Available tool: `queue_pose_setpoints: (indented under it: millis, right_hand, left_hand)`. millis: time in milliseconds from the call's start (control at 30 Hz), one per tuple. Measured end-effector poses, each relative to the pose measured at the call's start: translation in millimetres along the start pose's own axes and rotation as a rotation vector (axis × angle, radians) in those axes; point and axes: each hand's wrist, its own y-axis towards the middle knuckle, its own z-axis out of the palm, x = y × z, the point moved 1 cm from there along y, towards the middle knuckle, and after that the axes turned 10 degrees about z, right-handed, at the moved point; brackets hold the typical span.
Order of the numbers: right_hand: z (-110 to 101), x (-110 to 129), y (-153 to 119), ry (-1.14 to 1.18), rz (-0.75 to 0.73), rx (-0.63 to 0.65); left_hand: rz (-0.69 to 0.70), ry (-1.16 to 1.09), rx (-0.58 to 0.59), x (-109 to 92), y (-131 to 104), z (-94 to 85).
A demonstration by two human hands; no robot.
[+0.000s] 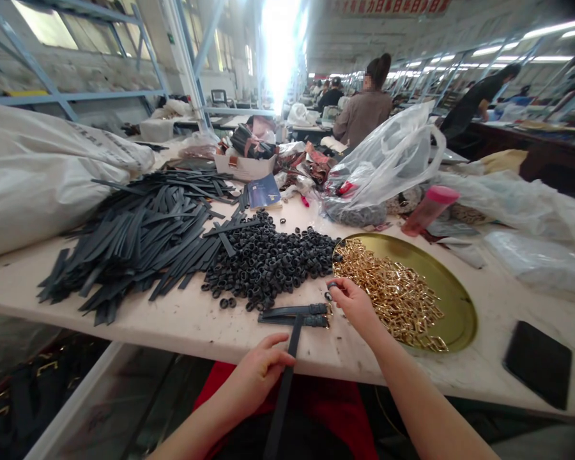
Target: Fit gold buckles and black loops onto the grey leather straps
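Observation:
My left hand [263, 367] is closed on a long dark strap [287, 383] at the table's front edge; the strap's lower end hangs toward my lap. My right hand [352, 303] pinches a small black loop [333, 285] between thumb and fingertips, beside the rim of the gold tray. Between the hands lie finished-looking straps with gold buckles [297, 311]. Behind them spreads a heap of black loops [273, 255]. Gold buckles [397, 297] fill much of the round gold tray [464, 319]. A large pile of dark straps [144, 223] lies at left.
A phone [539, 364] rests at the right front. Farther back are a blue booklet [264, 191], a pink-lidded container [429, 211], a clear plastic bag [388, 160] and a white box [244, 167]. A white sack [43, 179] fills the far left. Several people work beyond the table.

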Motion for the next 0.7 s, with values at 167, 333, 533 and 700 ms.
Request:
queue_pose_setpoints:
  millis: [167, 333, 533, 700]
  right_hand:
    - [6.1, -3.9, -21.5, 0.212, 0.097, 0.047]
    - [23.8, -10.5, -49.7, 0.606, 0.214, -0.008]
    - [6.4, -25.1, -80.6, 0.759, 0.246, -0.147]
    - [-14.8, -48.0, -119.7, 0.792, 0.336, -0.180]
  left_hand:
    - [-0.061, 0.114, -0.035, 1.4, 8.2, 5.3]
    - [0.027, 0.586, 0.126, -15.1, 23.5, 39.6]
    - [0.197, 0.603, 0.195, 10.4, -1.4, 50.4]
    - [0.324, 0.767, 0.351, 42.9, -10.4, 72.2]
